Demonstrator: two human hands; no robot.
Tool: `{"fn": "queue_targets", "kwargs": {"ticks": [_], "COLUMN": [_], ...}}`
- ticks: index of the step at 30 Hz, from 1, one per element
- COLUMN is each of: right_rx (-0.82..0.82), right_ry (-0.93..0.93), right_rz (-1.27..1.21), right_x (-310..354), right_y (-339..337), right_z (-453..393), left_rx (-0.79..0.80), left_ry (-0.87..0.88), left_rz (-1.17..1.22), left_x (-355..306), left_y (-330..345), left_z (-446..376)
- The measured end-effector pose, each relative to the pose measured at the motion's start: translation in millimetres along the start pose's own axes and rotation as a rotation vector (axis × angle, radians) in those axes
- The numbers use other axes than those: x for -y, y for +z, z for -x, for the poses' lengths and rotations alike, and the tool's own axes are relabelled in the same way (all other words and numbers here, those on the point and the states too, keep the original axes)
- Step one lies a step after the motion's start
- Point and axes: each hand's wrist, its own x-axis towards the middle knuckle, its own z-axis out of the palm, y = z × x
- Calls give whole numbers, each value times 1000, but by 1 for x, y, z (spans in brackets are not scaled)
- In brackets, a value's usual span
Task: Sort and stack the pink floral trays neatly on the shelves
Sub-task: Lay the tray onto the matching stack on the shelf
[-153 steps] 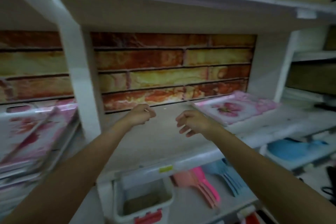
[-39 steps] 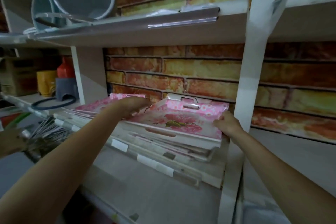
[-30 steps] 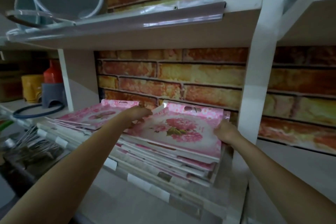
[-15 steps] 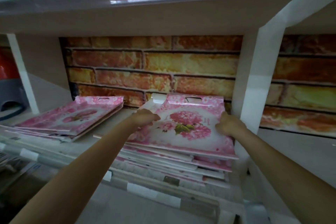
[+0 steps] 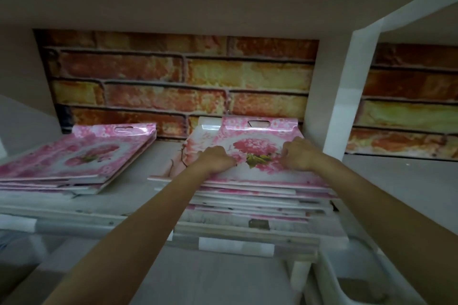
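Two stacks of pink floral trays lie on the white shelf (image 5: pixel 161 156). The left stack (image 5: pixel 81 156) is low and fanned out. The right stack (image 5: pixel 260 195) is taller, with uneven edges and one tray poking out to the left. On it lies the top tray (image 5: pixel 257 143), which has a pink flower and a hang-hole header. My left hand (image 5: pixel 218 160) grips its left side with curled fingers. My right hand (image 5: pixel 297 153) grips its right side the same way.
A white upright post (image 5: pixel 347 94) stands just right of the taller stack. Brick-pattern backing (image 5: pixel 173 82) closes the rear, and the upper shelf (image 5: pixel 198 7) hangs low overhead. The shelf's front rail (image 5: pixel 235 242) carries labels. A white bin (image 5: pixel 347 287) sits below right.
I turned from the right bay to the tray stacks. Over the last second my view came closer and lower, and both hands slid in along the top tray's sides.
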Motion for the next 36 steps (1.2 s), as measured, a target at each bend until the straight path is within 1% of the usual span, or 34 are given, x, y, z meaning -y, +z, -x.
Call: {"fn": "queue_targets", "kwargs": {"ticks": [6, 13, 24, 36], "right_rx": [-60, -72, -70, -103], "right_ry": [-86, -73, -71, -83], "right_rz": [-70, -40, -140, -150], "right_x": [38, 38, 40, 39], "right_y": [10, 12, 14, 14], "right_z": [24, 36, 36, 39], "left_rx": [9, -8, -8, 1], "left_ry": [22, 34, 17, 24], "left_rz": [6, 75, 119, 159], "left_x": [6, 10, 14, 15], "left_y": [-1, 0, -1, -1], "left_z": [0, 2, 2, -1]}}
